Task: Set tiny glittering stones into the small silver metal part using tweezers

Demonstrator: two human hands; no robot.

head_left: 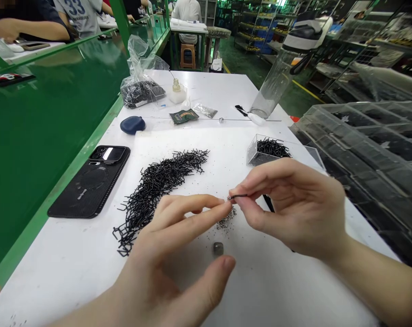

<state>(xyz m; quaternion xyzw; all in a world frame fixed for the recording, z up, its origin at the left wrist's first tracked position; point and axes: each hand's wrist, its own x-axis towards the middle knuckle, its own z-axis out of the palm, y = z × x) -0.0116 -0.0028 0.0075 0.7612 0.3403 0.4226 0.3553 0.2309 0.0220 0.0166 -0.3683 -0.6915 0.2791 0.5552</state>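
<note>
A green belt (38, 118) runs along the left, with people seated beyond it. Next to it stands a white table (270, 286), carrying a black phone (90, 186), a dark blue oval object (132, 125), a plastic bag (137, 88) of black bits, a small bottle (176, 85) and a green packet (184, 116). Farther right a clear drinking bottle (272, 84) leans at a slant, with shelves (253, 29) in the room behind and clear bins (362, 131) along the right side.

Nearer, from the left, a long pile of bent black pieces (158, 181) lies beside the left hand (178, 240). That hand's thumb is spread well away from its two foremost fingertips, which meet at the left end of a thin black piece (240, 195); whether they grip it, I cannot tell. A grey block (218, 248) and scattered metal specks (227, 220) lie below the fingers. The right hand (294, 204) pinches the piece closed between thumb and forefinger, above the table. Behind it, a clear box (252, 156) holds more black pieces.
</note>
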